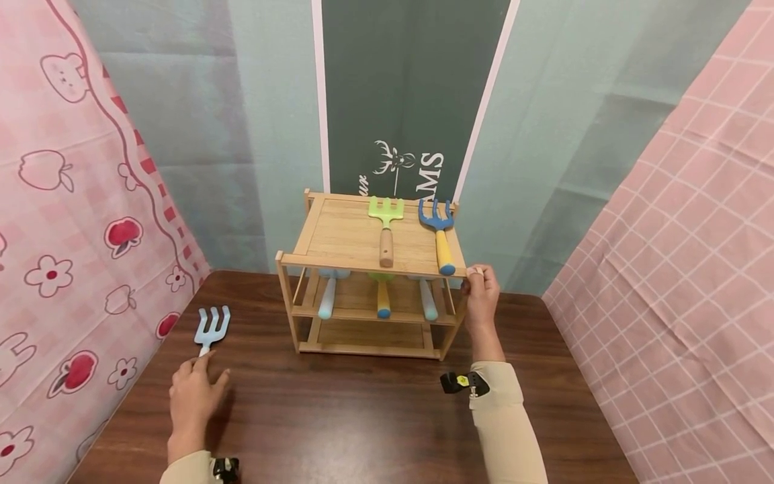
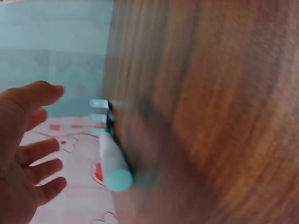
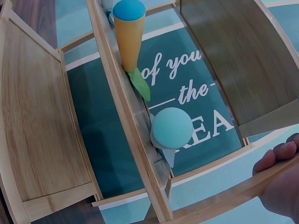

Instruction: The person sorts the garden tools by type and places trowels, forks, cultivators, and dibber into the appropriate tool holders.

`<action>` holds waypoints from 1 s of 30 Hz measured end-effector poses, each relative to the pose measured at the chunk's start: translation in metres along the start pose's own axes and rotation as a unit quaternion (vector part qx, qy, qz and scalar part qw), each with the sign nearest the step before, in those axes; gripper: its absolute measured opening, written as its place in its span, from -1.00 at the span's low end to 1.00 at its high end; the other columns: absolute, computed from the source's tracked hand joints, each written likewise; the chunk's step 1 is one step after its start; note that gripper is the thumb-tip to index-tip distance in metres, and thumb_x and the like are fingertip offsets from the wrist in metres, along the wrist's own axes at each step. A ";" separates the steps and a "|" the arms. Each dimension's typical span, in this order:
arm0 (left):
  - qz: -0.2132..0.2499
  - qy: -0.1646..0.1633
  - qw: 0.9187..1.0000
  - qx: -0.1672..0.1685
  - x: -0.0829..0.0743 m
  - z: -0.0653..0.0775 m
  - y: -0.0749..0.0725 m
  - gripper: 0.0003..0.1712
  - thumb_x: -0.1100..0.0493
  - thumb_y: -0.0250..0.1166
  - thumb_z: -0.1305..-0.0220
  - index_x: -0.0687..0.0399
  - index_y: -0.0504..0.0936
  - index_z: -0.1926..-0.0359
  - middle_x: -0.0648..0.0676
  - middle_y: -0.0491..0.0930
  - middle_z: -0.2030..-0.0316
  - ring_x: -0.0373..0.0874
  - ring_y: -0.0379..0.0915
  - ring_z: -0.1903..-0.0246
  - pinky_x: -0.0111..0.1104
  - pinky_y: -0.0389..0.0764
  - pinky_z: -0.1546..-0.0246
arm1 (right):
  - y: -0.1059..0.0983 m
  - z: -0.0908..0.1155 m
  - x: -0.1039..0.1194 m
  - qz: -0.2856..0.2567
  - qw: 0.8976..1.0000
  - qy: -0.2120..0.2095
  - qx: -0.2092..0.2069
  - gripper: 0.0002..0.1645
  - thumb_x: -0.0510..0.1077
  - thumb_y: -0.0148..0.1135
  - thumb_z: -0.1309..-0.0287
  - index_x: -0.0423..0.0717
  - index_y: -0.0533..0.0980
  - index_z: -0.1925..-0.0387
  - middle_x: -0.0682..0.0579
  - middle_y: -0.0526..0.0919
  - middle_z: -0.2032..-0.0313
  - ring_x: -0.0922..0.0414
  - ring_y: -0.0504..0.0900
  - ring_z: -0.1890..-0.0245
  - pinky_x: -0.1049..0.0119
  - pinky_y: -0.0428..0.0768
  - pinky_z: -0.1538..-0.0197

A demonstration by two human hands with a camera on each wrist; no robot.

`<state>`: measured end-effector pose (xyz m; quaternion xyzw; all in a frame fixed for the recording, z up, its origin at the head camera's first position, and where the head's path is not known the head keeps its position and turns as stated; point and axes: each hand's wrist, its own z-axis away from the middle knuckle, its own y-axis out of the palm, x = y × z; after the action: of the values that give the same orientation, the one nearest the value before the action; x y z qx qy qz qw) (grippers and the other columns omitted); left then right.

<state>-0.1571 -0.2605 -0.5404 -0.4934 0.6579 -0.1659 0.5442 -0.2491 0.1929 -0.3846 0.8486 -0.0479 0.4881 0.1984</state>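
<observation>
My left hand (image 1: 195, 398) hovers just above a light blue hand fork (image 1: 211, 329) lying on the table at the left. In the left wrist view the fingers are parted, apart from the fork's white handle (image 2: 114, 161) with its mint end. My right hand (image 1: 482, 299) grips the top right corner of a three-tier wooden shelf (image 1: 338, 228). In the right wrist view its fingers (image 3: 282, 151) curl round the frame. On the top tier lie a green hand fork (image 1: 385, 228) with a wooden handle and a blue hand fork (image 1: 444, 245) with a yellow handle.
On the shelf's middle tier lie three more tools: a pale-blue-handled one (image 1: 327, 299), a yellow-handled one (image 1: 383, 299) and another pale one (image 1: 428, 299). The brown table (image 1: 338, 417) meets a pink curtain (image 1: 78, 269) at left and a pink checked cloth (image 1: 683, 269) at right.
</observation>
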 end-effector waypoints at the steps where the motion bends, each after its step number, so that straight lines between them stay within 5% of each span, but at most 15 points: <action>1: 0.009 -0.003 1.000 -0.012 0.002 0.000 0.001 -0.47 0.21 0.37 -0.01 0.33 0.46 -0.01 0.48 0.34 0.07 0.46 0.22 0.10 0.24 0.21 0.19 | 0.000 0.000 0.000 0.000 1.000 0.001 -0.001 -0.80 -0.40 -0.10 -0.18 -0.15 0.33 0.52 0.00 0.29 0.63 0.18 0.27 0.61 0.36 0.31 0.48; 4: 0.038 -0.028 0.998 -0.035 0.008 0.001 0.003 -0.49 0.24 0.38 -0.01 0.34 0.48 0.00 0.47 0.35 0.06 0.45 0.20 0.07 0.22 0.19 0.13 | -0.002 -0.003 -0.004 0.003 1.000 0.003 -0.004 -0.81 -0.40 -0.10 -0.18 -0.18 0.33 0.51 -0.01 0.30 0.63 0.17 0.27 0.61 0.33 0.30 0.48; 10: 0.071 -0.080 0.994 -0.030 0.018 0.005 0.008 -0.43 0.24 0.36 -0.02 0.37 0.43 -0.07 0.48 0.32 0.00 0.42 0.16 0.00 0.15 0.16 0.03 | -0.009 -0.008 -0.018 -0.003 1.000 0.006 -0.009 -0.86 -0.40 -0.08 -0.18 -0.27 0.31 0.49 0.01 0.31 0.63 0.16 0.26 0.62 0.32 0.29 0.51; 19: 0.127 -0.133 0.981 -0.068 0.028 0.009 0.016 -0.29 0.27 0.43 0.05 0.36 0.38 -0.15 0.47 0.31 0.02 0.36 0.19 -0.01 0.09 0.16 0.00 | -0.009 -0.008 -0.022 -0.015 1.000 -0.001 -0.007 -0.79 -0.36 -0.05 -0.19 -0.09 0.35 0.53 0.06 0.32 0.64 0.21 0.27 0.62 0.39 0.29 0.51; 30: 0.136 -0.174 0.974 -0.048 0.031 0.010 0.014 -0.26 0.24 0.40 0.02 0.41 0.33 -0.18 0.50 0.30 0.01 0.39 0.14 -0.04 0.09 0.11 -0.04 | -0.009 -0.008 -0.024 -0.019 1.000 -0.009 -0.012 -0.78 -0.36 -0.04 -0.16 -0.08 0.37 0.54 0.06 0.32 0.65 0.21 0.27 0.64 0.41 0.29 0.53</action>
<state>-0.1523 -0.2766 -0.5715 -0.4462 0.6213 0.0298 0.6434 -0.2659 0.2017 -0.4042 0.8513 -0.0398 0.4760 0.2171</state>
